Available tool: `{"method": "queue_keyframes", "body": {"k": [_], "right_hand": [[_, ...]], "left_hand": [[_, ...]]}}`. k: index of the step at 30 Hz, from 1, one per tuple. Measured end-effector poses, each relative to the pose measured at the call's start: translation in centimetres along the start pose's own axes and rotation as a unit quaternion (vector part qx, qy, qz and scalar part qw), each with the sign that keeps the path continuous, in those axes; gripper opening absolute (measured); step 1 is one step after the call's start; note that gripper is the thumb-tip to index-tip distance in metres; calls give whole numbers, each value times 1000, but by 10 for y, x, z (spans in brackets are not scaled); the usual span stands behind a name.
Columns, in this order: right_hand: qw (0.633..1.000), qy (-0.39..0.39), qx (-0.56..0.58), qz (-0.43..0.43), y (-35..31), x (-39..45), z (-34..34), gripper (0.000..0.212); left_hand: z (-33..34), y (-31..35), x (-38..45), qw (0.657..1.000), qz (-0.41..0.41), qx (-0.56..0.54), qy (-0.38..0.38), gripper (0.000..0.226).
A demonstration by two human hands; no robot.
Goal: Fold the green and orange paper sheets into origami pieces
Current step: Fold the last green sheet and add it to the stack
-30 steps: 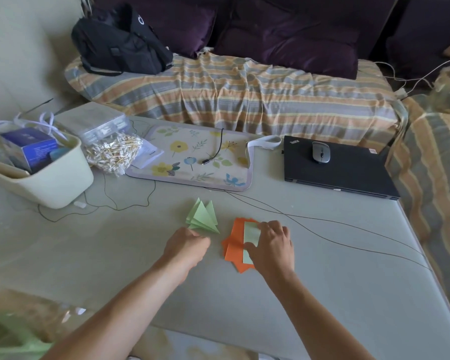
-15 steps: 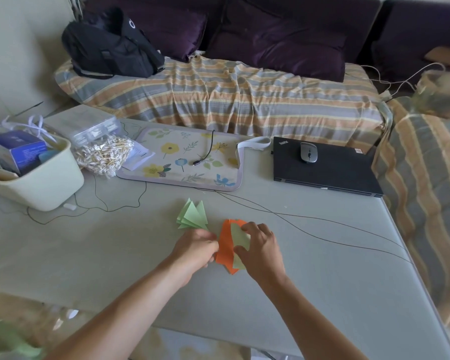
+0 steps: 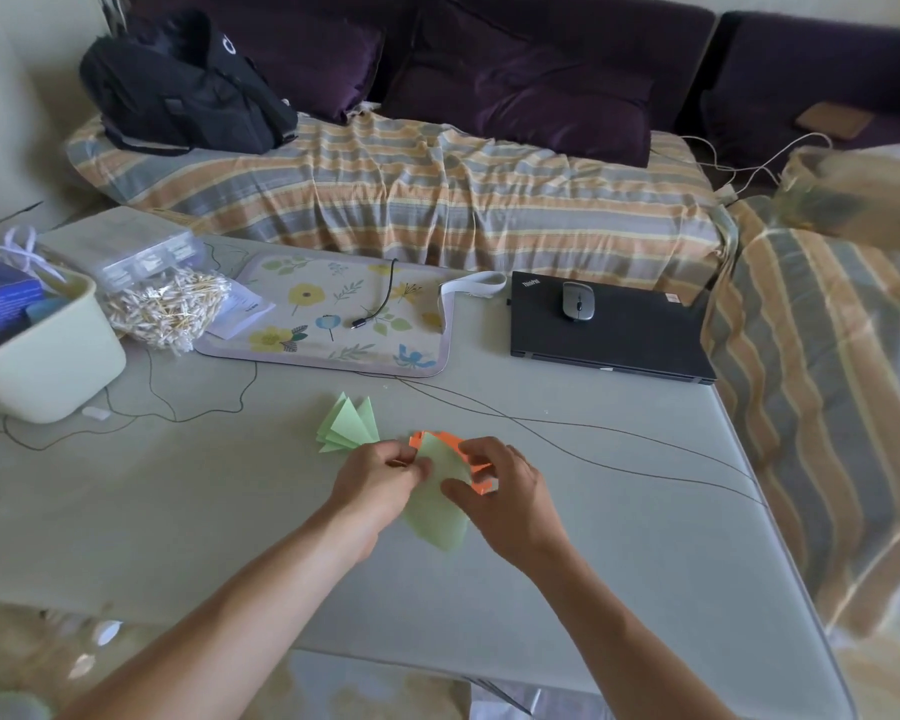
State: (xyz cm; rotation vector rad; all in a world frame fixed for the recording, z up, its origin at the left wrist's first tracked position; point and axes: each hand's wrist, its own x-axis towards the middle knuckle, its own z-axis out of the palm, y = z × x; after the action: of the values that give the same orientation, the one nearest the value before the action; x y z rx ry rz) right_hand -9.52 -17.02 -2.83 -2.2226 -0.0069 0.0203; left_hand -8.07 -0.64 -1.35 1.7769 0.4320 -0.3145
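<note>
Head view, looking down on a pale grey table (image 3: 619,537). Green paper sheet (image 3: 437,506) held between both hands near the table's middle, long axis running from upper left to lower right, far corner up near the left fingertips, near corner pointing back toward the body and free of either hand. Left hand (image 3: 375,483) at the sheet's left edge, thumb and fingers curled and pinched together on the paper's upper corner. Right hand (image 3: 505,491) at the right edge, fingers curled over the sheet's top and thumb laid on its face, clamped on it too. Both hands equally near, one on each side, so the sheet lies directly between them rather than off to one side.

Orange paper stack (image 3: 440,441) just beyond and under the green sheet, showing at the far edge and again as a sliver at the right thumb; whether the right fingers also touch the orange cannot be told. Finished green folded triangles (image 3: 349,426) fanned just beyond the left hand, apart from the sheet in hand.

Likely step: bringing one corner across to the opposite one, along that diagonal. Free near corner closer to the right hand's wrist side, far corner already at the left pinch, so a fold toward the far left looks the natural one.

Thin black cable (image 3: 567,423) crossing the table just beyond the orange stack; closed black laptop (image 3: 609,335) well beyond, mouse on its lid.
</note>
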Motion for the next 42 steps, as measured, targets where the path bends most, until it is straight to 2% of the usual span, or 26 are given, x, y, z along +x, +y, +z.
{"method": "queue_keyframes", "body": {"k": [3, 6, 8, 11, 16, 18, 23, 25, 28, 33, 39, 42], "right_hand": [[995, 24, 46, 84, 4, -3, -11, 35], [979, 60, 123, 152, 8, -5, -22, 20], [975, 83, 142, 149, 9, -6, -29, 11], [976, 94, 148, 131, 8, -8, -34, 8], [967, 92, 181, 156, 10, -13, -38, 21], [965, 84, 184, 164, 12, -13, -40, 17], [977, 106, 140, 118, 8, -15, -44, 10], [980, 105, 136, 95, 6, -15, -45, 13], [985, 92, 130, 69, 3, -18, -44, 15], [990, 81, 109, 35, 1, -20, -42, 12], [995, 62, 82, -1, 4, -20, -37, 17], [996, 43, 77, -1, 3, -20, -35, 18]], "left_hand": [[3, 2, -4, 1000, 8, -16, 0, 9], [6, 6, -9, 999, -8, -42, -8, 14], [9, 9, -12, 998, -21, -52, -7, 13], [16, 11, -16, 997, -35, -72, -9, 11], [23, 14, -18, 993, -43, -105, -17, 9], [24, 15, -18, 992, -47, -113, -33, 10], [29, 13, -17, 991, -32, -119, -49, 10], [30, 12, -15, 993, -20, -113, -28, 13], [29, 12, -16, 999, 17, -48, 9, 21], [33, 19, -21, 997, 42, -58, -5, 7], [29, 22, -19, 999, 46, -18, -11, 39], [29, 21, -21, 998, 55, -19, -12, 35]]}}
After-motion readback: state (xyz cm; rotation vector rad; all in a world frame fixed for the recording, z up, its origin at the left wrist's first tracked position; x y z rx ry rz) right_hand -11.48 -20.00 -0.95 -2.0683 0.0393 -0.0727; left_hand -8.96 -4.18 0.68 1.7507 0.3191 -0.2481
